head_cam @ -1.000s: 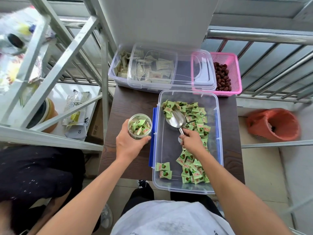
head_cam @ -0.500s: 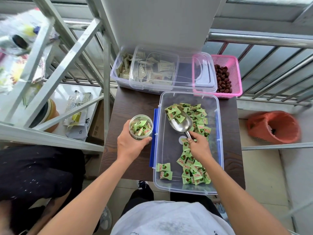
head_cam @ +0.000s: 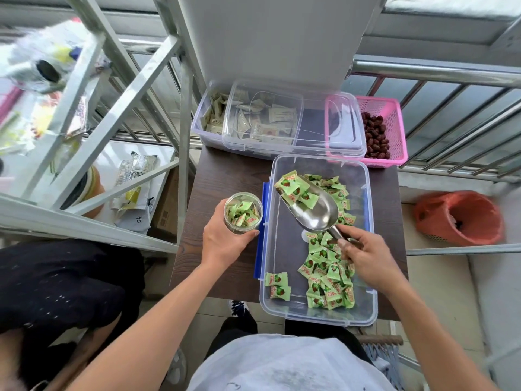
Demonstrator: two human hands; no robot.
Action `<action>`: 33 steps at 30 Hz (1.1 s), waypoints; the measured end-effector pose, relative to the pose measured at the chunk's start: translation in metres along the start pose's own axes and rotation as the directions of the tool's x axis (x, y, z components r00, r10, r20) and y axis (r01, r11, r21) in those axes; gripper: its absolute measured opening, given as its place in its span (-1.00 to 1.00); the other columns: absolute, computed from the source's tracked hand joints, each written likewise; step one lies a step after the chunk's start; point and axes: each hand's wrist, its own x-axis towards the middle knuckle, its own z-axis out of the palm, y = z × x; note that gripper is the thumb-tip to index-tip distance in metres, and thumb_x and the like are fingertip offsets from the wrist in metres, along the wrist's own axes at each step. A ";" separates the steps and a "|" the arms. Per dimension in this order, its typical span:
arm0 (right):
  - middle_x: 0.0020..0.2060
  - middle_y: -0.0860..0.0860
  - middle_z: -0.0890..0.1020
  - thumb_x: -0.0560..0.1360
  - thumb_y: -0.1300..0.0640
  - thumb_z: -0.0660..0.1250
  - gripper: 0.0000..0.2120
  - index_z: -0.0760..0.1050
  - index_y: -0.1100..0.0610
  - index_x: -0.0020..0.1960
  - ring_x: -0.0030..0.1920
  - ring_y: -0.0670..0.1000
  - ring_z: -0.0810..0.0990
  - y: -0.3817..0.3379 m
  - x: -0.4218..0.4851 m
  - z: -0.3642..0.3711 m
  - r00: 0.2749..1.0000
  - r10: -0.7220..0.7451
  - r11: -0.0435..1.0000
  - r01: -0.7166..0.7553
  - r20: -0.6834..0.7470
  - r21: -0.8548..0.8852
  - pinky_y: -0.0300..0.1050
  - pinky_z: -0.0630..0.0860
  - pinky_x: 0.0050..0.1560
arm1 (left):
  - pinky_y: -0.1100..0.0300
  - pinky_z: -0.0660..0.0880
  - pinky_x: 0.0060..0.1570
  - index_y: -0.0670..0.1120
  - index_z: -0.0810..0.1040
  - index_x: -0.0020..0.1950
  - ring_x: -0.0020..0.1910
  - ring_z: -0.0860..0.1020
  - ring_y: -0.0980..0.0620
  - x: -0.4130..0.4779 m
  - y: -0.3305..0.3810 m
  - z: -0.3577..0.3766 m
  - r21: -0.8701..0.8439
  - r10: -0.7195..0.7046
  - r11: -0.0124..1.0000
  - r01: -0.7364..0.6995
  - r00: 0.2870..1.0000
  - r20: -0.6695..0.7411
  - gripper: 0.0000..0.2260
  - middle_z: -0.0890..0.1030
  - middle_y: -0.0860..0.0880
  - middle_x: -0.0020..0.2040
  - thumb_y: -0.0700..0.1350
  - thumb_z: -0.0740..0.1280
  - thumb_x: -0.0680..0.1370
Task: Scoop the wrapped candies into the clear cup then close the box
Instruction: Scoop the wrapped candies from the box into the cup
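The left hand (head_cam: 225, 241) grips the clear cup (head_cam: 243, 213) beside the box (head_cam: 366, 320). The right hand's (head_cam: 366, 258) grip pinches the metal scoop (head_cam: 315, 213) by its handle, with wrapped candies (head_cam: 294, 190) heaped at its tip.

Bare box floor (head_cam: 284, 246) lies open between two candy piles (head_cam: 327, 277).

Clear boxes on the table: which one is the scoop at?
The near box, with green candies; the right hand holds the scoop over it. The far box holds pale packets, with a lid lying on top.
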 end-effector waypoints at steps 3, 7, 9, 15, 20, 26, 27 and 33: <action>-0.21 0.04 0.60 0.59 0.34 0.29 -0.59 0.59 -0.15 0.19 -0.28 0.01 0.47 -0.028 -0.010 -0.011 0.989 -0.096 0.989 0.107 0.111 -0.098 0.01 0.48 -0.19 | 0.33 0.44 0.14 0.27 0.40 0.26 0.11 0.53 0.26 -0.001 0.002 -0.001 0.000 0.010 1.000 -0.010 1.000 0.010 -0.30 0.55 0.34 0.07 0.00 0.69 0.26; -0.33 -0.04 0.54 0.61 0.26 0.29 -0.65 0.61 -0.22 0.03 -0.37 -0.06 0.41 -0.068 -0.012 -0.010 0.954 -0.119 0.924 0.208 0.277 -0.320 -0.10 0.39 -0.32 | 0.32 0.50 0.13 0.29 0.41 0.26 0.11 0.56 0.32 -0.003 0.003 -0.003 -0.020 0.037 0.999 -0.036 0.999 0.023 -0.32 0.60 0.31 0.09 -0.03 0.67 0.27; -0.38 -0.05 0.49 0.62 0.23 0.27 -0.79 0.65 0.02 0.02 -0.44 -0.10 0.34 -0.088 -0.008 -0.002 0.936 -0.076 0.884 0.223 0.344 -0.411 -0.15 0.32 -0.38 | 0.29 0.52 0.12 0.27 0.44 0.26 0.11 0.56 0.32 -0.005 0.004 -0.004 -0.033 0.049 0.998 -0.048 0.998 0.030 -0.35 0.62 0.29 0.09 -0.04 0.66 0.28; -0.38 0.09 0.53 0.57 0.23 0.23 -0.79 0.64 0.18 -0.11 -0.40 0.05 0.39 -0.149 0.010 0.030 0.920 0.023 0.712 0.260 0.391 -0.652 -0.10 0.34 -0.35 | 0.30 0.52 0.10 0.28 0.44 0.24 0.11 0.56 0.31 -0.008 0.005 -0.006 -0.049 0.069 0.997 -0.068 0.997 0.023 -0.38 0.62 0.30 0.09 -0.03 0.65 0.30; -0.38 0.12 0.54 0.51 0.17 0.23 -0.79 0.61 0.23 -0.14 -0.28 0.18 0.50 -0.186 0.010 0.047 0.926 0.002 0.542 0.316 0.377 -0.779 -0.06 0.41 -0.29 | 0.19 0.55 0.13 0.27 0.43 0.26 0.12 0.57 0.26 -0.007 0.000 -0.007 -0.062 0.064 0.996 -0.063 0.998 0.013 -0.33 0.61 0.28 0.10 -0.04 0.66 0.28; -0.34 0.08 0.54 0.47 0.17 0.25 -0.80 0.62 0.21 -0.07 -0.26 0.14 0.50 -0.215 -0.008 0.038 0.932 0.000 0.406 0.332 0.363 -0.851 -0.06 0.47 -0.22 | 0.14 0.57 0.10 0.22 0.43 0.24 0.08 0.59 0.22 -0.005 -0.006 -0.004 -0.069 0.033 0.997 -0.032 0.999 0.007 -0.35 0.63 0.22 0.06 -0.02 0.66 0.26; -0.33 0.08 0.56 0.45 0.17 0.25 -0.81 0.62 0.19 -0.08 -0.24 0.15 0.52 -0.218 -0.012 0.034 0.933 -0.002 0.405 0.330 0.360 -0.853 -0.03 0.51 -0.19 | 0.18 0.57 0.10 0.22 0.43 0.24 0.09 0.58 0.23 -0.005 -0.007 -0.004 -0.068 0.031 0.997 -0.030 0.999 0.009 -0.35 0.62 0.22 0.06 -0.02 0.66 0.26; -0.23 0.12 0.66 0.51 0.15 0.23 -0.76 0.67 0.16 -0.05 -0.21 0.13 0.57 -0.223 -0.023 0.017 0.936 -0.065 0.431 0.339 0.346 -0.836 -0.01 0.55 -0.19 | 0.29 0.54 0.10 0.19 0.42 0.29 0.11 0.57 0.25 -0.004 -0.007 -0.004 -0.058 0.047 0.997 -0.046 0.999 0.025 -0.33 0.61 0.22 0.09 0.01 0.67 0.28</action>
